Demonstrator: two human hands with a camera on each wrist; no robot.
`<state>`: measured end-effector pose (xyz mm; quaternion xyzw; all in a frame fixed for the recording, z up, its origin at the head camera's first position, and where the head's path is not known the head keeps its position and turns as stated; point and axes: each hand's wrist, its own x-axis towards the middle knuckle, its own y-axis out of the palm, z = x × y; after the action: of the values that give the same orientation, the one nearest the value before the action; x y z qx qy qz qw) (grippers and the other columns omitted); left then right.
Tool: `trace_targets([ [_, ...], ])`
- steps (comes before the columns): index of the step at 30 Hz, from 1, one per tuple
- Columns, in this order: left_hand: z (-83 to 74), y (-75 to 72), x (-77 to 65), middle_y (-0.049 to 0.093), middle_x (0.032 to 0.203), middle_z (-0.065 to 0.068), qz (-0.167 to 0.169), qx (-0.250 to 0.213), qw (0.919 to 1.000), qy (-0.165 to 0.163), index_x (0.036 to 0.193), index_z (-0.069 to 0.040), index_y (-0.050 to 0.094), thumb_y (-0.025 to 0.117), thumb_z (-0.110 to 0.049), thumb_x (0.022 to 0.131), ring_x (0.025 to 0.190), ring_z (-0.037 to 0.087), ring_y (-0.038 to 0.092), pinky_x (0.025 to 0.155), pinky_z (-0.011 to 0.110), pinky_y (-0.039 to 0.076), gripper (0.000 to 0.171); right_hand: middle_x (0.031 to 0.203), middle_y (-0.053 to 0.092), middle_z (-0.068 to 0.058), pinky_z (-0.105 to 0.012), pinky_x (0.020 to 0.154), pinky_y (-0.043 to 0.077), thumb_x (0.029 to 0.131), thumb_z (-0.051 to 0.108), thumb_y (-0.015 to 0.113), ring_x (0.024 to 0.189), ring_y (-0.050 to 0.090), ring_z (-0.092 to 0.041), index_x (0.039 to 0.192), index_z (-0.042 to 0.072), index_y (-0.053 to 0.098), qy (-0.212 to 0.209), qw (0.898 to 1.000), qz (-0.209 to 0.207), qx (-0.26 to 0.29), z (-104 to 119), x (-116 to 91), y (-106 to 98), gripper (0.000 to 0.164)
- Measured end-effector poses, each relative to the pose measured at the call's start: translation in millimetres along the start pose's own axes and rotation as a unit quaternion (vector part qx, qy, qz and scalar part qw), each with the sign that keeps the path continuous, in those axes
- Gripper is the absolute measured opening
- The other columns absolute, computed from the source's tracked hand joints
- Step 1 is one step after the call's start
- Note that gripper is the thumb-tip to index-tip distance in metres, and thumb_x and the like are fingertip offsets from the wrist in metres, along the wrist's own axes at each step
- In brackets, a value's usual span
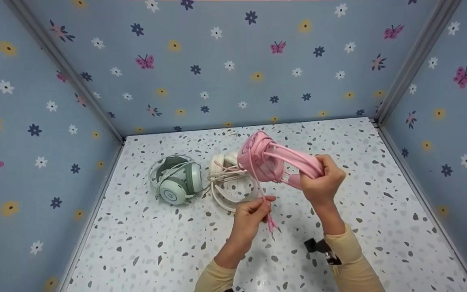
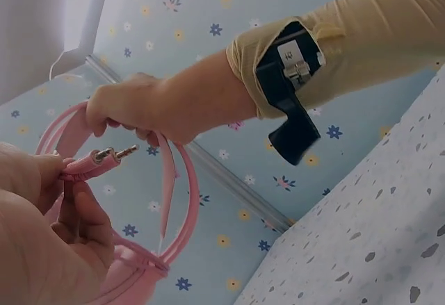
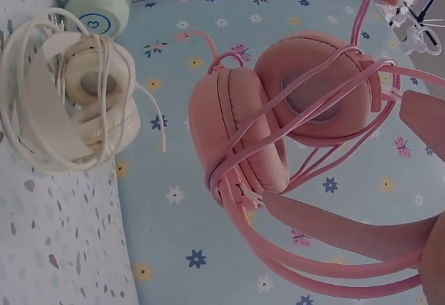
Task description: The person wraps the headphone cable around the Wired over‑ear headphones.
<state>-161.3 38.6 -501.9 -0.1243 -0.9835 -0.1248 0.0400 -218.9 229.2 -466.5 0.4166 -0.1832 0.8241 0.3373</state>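
Note:
Pink headphones are held up over the table by my right hand, which grips them by the headband. Their pink cable is wound around the ear cups, as the right wrist view shows. My left hand pinches the cable near its end, below the ear cups. Two metal-tipped audio plugs stick out past the left fingers. Behind the pink pair, cream headphones lie on the table with their own cable wrapped round them, partly hidden in the head view.
Pale green headphones lie at the left, beside the cream pair. The speckled white table is bounded by blue flowered panels at the back and both sides. A black wrist camera mount juts from the right sleeve.

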Motion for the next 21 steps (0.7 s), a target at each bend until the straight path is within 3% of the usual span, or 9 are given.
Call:
trace_targets([
  [2,1.4,3.6,2.5,0.069,0.1,0.014,-0.011,-0.001,0.9999,0.011,0.097,0.009,0.072,0.065,-0.004,0.093,0.069,0.009,0.057,0.064,0.022,0.051,0.016,0.057,0.054,-0.005,-0.02,0.046,0.032,0.063,-0.001,0.057,0.048,0.041,-0.012,0.071,-0.002,0.062,0.005,1.0,-0.007,0.005,1,-5,1,0.009],
  [5,9.2,5.5,9.5,0.069,0.094,0.018,-0.043,-0.009,0.9989,0.017,0.098,0.01,0.072,0.069,0.0,0.089,0.071,0.012,0.064,0.067,0.027,0.055,0.014,0.057,0.053,-0.009,-0.019,0.047,0.031,0.062,-0.004,0.058,0.049,0.04,-0.013,0.071,-0.005,0.06,0.011,1.0,-0.022,0.014,7,-10,3,0.009],
  [11,21.5,4.2,23.6,0.069,0.081,0.017,-0.107,-0.028,0.9937,0.015,0.093,0.013,0.071,0.076,0.001,0.082,0.071,0.022,0.07,0.067,0.034,0.057,0.017,0.055,0.052,-0.015,-0.022,0.047,0.032,0.057,-0.007,0.055,0.049,0.041,-0.015,0.068,-0.009,0.055,0.005,0.999,-0.047,0.016,56,-5,3,0.011],
  [17,24.3,8.8,29.1,0.069,0.078,0.016,-0.131,-0.086,0.9873,-0.021,0.085,0.008,0.069,0.078,0.003,0.079,0.07,0.024,0.071,0.066,0.035,0.057,0.011,0.052,0.051,-0.013,-0.034,0.041,0.033,0.055,-0.001,0.051,0.043,0.042,-0.019,0.065,-0.006,0.055,-0.057,0.995,-0.077,-0.017,75,-16,9,0.012],
  [21,23.2,11.6,30.9,0.068,0.076,0.015,-0.138,-0.092,0.9856,-0.03,0.083,0.008,0.07,0.078,0.003,0.079,0.071,0.023,0.07,0.068,0.035,0.057,0.01,0.05,0.05,-0.011,-0.037,0.037,0.033,0.055,0.005,0.05,0.038,0.042,-0.021,0.063,-0.004,0.054,-0.116,0.988,-0.096,-0.024,73,-26,15,0.012],
])
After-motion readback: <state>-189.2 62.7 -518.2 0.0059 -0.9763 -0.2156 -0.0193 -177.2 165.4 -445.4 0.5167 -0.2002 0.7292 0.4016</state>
